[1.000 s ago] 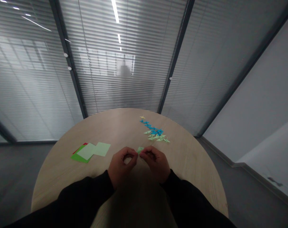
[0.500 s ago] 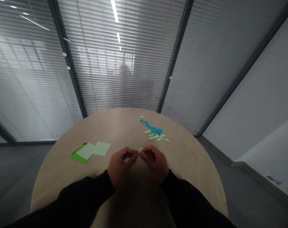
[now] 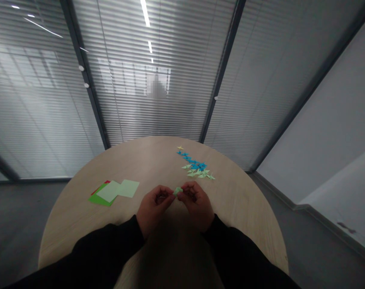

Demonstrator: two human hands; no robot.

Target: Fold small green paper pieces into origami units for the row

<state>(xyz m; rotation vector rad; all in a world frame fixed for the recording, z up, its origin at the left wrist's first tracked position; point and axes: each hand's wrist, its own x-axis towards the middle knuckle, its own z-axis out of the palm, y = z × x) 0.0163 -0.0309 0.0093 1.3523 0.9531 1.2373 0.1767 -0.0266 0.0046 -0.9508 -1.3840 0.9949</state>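
Observation:
A small folded piece of pale green paper (image 3: 178,190) is held between my two hands, over the near middle of the round table. My left hand (image 3: 153,206) pinches its left edge between thumb and fingertips. On the other side, my right hand (image 3: 197,204) grips the right edge with thumb and curled fingers. Behind my right hand lie several pale green folded paper cranes (image 3: 200,173). Blue paper cranes (image 3: 197,164) trail away from them towards the far edge, with one yellow crane (image 3: 180,148) at the end.
To the left of my hands lie flat pale green paper squares (image 3: 129,188), overlapping a brighter green sheet (image 3: 100,200) and a red one (image 3: 107,182). They rest on the round wooden table (image 3: 80,220). Beyond the table stands a glass wall with blinds (image 3: 158,116).
My fingers have drawn slightly apart and my right fingertips have risen a little. More of the folded green paper shows between them. The sheets and cranes lie unchanged.

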